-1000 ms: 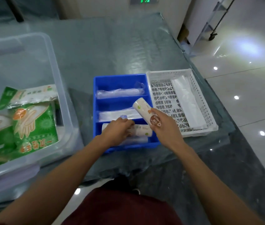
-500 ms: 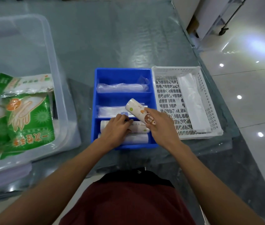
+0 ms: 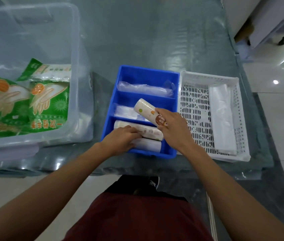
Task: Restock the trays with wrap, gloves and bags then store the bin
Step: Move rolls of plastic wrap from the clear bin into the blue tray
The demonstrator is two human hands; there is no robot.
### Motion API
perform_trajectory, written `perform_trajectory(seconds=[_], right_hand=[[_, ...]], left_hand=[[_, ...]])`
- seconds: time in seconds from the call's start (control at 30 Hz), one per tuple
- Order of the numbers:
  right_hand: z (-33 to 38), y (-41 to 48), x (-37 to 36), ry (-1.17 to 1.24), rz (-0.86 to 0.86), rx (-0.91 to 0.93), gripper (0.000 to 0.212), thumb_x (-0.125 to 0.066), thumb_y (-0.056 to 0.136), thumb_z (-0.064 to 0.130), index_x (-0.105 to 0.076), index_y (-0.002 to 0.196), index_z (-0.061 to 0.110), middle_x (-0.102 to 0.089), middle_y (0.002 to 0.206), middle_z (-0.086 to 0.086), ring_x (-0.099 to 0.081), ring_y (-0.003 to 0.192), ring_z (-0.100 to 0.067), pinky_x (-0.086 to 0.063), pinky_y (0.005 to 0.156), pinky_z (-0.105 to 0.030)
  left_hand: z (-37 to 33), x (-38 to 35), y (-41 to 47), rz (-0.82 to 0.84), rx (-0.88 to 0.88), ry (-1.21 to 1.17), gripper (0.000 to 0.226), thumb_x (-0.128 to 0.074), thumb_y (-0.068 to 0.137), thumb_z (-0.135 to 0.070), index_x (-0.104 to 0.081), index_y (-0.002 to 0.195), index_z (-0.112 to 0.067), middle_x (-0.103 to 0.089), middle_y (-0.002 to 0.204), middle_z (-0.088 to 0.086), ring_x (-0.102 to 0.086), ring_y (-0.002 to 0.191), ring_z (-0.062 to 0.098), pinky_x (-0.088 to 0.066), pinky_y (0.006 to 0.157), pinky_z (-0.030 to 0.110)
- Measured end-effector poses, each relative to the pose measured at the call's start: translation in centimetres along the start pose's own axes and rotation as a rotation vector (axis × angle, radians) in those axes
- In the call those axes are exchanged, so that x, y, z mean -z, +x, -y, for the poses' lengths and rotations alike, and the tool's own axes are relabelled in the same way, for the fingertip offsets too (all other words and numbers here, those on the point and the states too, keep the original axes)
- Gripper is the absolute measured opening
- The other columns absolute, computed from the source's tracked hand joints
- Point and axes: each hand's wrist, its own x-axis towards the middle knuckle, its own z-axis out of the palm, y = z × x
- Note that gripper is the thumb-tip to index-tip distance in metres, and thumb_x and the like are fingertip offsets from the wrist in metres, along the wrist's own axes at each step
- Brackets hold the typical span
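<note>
Clamps the right grip (image 3: 174, 126) round the near end of the wrap roll (image 3: 145, 110), slanted up and left just above the blue tray (image 3: 148, 69), rests the left grip (image 3: 120, 139), fingers loose, on the rolls (image 3: 152, 133) lying sideways in its near slot, and likely must turn it sideways to fit.

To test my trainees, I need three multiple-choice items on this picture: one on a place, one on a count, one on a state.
1. Where do the glove packs lie? A on the floor; B on a chair; C in the bin.
2. How many compartments has the tray? A three; B two; C five.
3. The right hand: A is empty; B grips a roll; C waves.
Answers: 1 C, green packs lie within its clear walls; 2 A, two dividers split it; 3 B, it is curled round the roll.
</note>
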Motion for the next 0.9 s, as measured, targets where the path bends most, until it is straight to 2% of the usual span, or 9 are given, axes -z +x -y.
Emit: perform_trajectory(seconds=[0.23, 0.4, 0.53, 0.7, 0.8, 0.9], right_hand=[[-0.8, -0.4, 0.4, 0.01, 0.009, 0.047, 0.058, -0.067, 0.089, 0.019, -0.044, 0.141, 0.03, -0.059, 0.131, 0.005, -0.052, 0.113, -0.021, -0.043, 0.098, -0.045], [-1.0, -0.8, 1.0, 0.047, -0.01, 0.052, 0.058, -0.068, 0.089, 0.019, -0.045, 0.141, 0.029, -0.06, 0.128, 0.003, -0.052, 0.113, -0.02, -0.044, 0.099, -0.047], [-1.0, -1.2, 1.5, 0.054, -0.008, 0.071, 0.058, -0.067, 0.09, 0.018, -0.044, 0.142, 0.029, -0.059, 0.131, 0.003, -0.051, 0.114, -0.018, -0.045, 0.099, -0.047], [-1.3, -1.6, 2.6, 0.069, -0.021, 0.103, 0.058, -0.066, 0.091, 0.018, -0.044, 0.143, 0.028, -0.058, 0.133, 0.003, -0.051, 0.116, -0.017, -0.045, 0.1, -0.047], [-1.4, -1.6, 3.4, 0.09, -0.055, 0.088, 0.057, -0.065, 0.09, 0.016, -0.045, 0.143, 0.027, -0.058, 0.131, 0.0, -0.051, 0.113, -0.018, -0.045, 0.1, -0.046], [-1.4, -1.1, 4.0, 0.118, -0.111, 0.035, 0.057, -0.063, 0.089, 0.013, -0.047, 0.143, 0.025, -0.059, 0.131, -0.001, -0.05, 0.111, -0.02, -0.045, 0.099, -0.046]], left_hand=[[-0.5, 0.2, 1.0, 0.144, 0.043, 0.097, 0.044, -0.066, 0.087, -0.027, -0.059, 0.131, -0.03, -0.056, 0.138, -0.003, -0.052, 0.125, 0.021, -0.051, 0.087, 0.039], [-1.4, 0.4, 1.8, 0.17, -0.005, 0.225, 0.052, -0.069, 0.086, -0.033, -0.054, 0.135, -0.024, -0.06, 0.13, 0.002, -0.054, 0.118, 0.025, -0.053, 0.087, 0.044], [-1.9, 0.2, 1.8, 0.159, -0.006, 0.257, 0.041, -0.065, 0.088, -0.028, -0.06, 0.129, -0.022, -0.062, 0.125, 0.004, -0.055, 0.114, 0.026, -0.052, 0.085, 0.044], [-2.2, 0.2, 1.4, 0.092, 0.052, 0.105, 0.047, -0.063, 0.092, -0.03, -0.054, 0.137, -0.02, -0.055, 0.135, 0.005, -0.052, 0.121, 0.026, -0.05, 0.092, 0.043], [-2.6, 1.0, 1.4, -0.004, 0.085, -0.056, 0.051, -0.066, 0.091, -0.034, -0.049, 0.138, -0.025, -0.05, 0.137, -0.001, -0.059, 0.112, 0.027, -0.052, 0.087, 0.046], [-2.8, 1.7, 1.5, -0.083, 0.103, -0.169, 0.049, -0.067, 0.091, -0.037, -0.048, 0.135, -0.027, -0.049, 0.135, -0.004, -0.059, 0.107, 0.022, -0.051, 0.086, 0.042]])
